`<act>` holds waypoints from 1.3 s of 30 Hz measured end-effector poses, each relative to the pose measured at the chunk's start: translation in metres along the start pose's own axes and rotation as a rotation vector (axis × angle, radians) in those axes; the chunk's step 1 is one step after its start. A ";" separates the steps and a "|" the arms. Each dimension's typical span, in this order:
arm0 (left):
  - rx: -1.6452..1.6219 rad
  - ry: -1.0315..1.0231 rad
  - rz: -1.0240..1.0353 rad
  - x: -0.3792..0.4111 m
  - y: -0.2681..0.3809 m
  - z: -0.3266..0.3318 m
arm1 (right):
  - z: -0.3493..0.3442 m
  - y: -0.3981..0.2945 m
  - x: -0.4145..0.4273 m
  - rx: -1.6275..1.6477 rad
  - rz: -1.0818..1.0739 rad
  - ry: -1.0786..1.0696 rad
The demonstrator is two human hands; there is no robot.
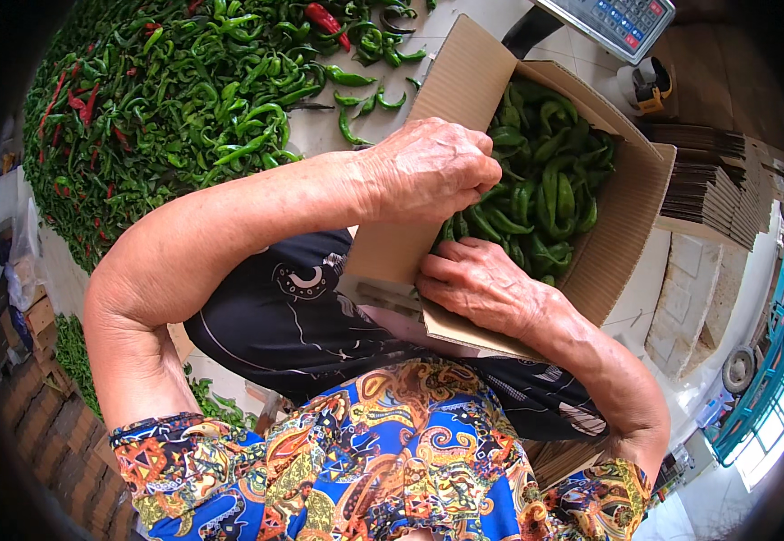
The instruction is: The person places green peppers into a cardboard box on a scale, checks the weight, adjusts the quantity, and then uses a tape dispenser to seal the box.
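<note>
In front of me stands a cardboard box (pixel 628 223) with its flaps folded outward, filled with long green peppers (pixel 557 193). My left hand (pixel 436 169) is over the left flap (pixel 463 81), its fingers curled at the edge of the peppers. Whether it pinches anything is hidden by the knuckles. Closer to my body, my right hand (pixel 480 284) rests at the box's near corner with bent fingertips, next to the peppers and above the near flap (pixel 456 331). Its fingertips are partly out of sight, so a grip on a pepper or the cardboard cannot be made out.
A large heap of green peppers (pixel 182 101) with some red ones covers the floor at left. Loose peppers (pixel 371 101) lie between heap and box. Beyond the box are a scale with a keypad (pixel 622 24), a tape dispenser (pixel 649 88) and stacked flattened cartons (pixel 709 189).
</note>
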State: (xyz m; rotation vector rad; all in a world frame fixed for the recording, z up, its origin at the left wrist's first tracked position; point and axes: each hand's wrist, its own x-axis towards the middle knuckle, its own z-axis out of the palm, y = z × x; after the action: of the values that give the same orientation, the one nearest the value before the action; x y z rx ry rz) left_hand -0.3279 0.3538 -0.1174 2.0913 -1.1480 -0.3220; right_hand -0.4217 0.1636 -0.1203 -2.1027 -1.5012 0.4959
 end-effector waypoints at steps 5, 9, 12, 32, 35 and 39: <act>-0.010 0.019 -0.030 0.003 -0.003 0.003 | -0.010 -0.009 0.005 -0.042 -0.012 -0.025; -0.037 0.003 -0.045 0.004 -0.005 0.005 | -0.008 -0.006 -0.002 -0.098 0.093 0.015; -0.049 -0.018 -0.026 0.003 -0.007 0.004 | -0.010 -0.009 -0.001 0.010 0.108 -0.053; -0.147 -0.055 -0.085 0.010 -0.006 0.000 | -0.014 -0.010 -0.003 -0.003 0.157 -0.110; -0.185 -0.073 -0.094 0.009 -0.003 -0.007 | -0.049 -0.034 -0.015 0.229 0.313 0.001; -0.005 -0.174 -0.007 0.004 0.007 0.001 | -0.075 -0.076 -0.045 0.284 0.349 0.125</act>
State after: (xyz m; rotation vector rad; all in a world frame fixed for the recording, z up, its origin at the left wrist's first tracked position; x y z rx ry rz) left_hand -0.3308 0.3479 -0.1129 2.0961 -1.2386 -0.5180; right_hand -0.4518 0.1269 -0.0148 -2.1264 -0.9349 0.6480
